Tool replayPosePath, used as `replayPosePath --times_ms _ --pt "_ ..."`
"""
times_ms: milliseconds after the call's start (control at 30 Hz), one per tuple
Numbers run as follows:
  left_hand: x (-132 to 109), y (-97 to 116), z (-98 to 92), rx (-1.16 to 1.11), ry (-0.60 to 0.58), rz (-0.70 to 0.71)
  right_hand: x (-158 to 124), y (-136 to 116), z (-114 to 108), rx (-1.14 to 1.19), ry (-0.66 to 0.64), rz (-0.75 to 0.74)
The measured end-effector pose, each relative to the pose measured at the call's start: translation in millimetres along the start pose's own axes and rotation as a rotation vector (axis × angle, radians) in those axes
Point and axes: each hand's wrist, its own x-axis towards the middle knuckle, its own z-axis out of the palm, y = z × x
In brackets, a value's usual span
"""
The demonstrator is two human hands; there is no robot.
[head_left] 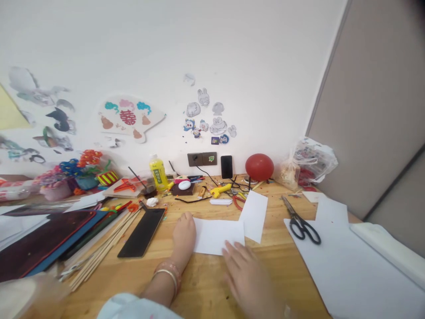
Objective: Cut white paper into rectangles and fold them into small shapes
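Pale wooden desk [206, 283] runs up to a white wall hung with paper cut-outs. Nearest the camera, the right hand [247, 274] lies palm down, blurred, its fingers loosely spread and gripping nothing, the fingertips reaching the near edge of a white sheet [217, 235]. The left hand [184, 234] extends from a bangled wrist, flat with fingers together, pressing on the sheet's left edge without grasping it. That sheet lies flat at the desk's middle, and a second sheet [255, 215] overlaps its far right corner. A black strip [142, 231] and wooden sticks [102, 252] lie to the left, and scissors [300, 221] to the right. Farther back, a yellow bottle [158, 173], a phone [226, 166] and a red balloon [259, 166] stand near the wall.
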Motion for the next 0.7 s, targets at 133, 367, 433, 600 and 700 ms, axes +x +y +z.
replayPosePath --times_ms 133,367,433,600,700 --pt "3 -3 3.3 0.007 0.028 0.017 16 -19 -1 0.14 -0.259 -0.044" --pt "11 -29 2.0 0.016 0.119 0.021 14 -16 -5 0.205 -0.304 0.002" --pt "10 -36 -0.7 0.014 0.138 0.02 15 -17 -7 0.207 -0.324 0.009" --pt "12 -49 -11.3 -0.023 0.179 0.02 18 -18 -8 0.198 -0.387 0.019" --pt "10 -48 -17.5 -0.077 0.179 0.061 20 -15 -1 0.189 -0.387 -0.001"
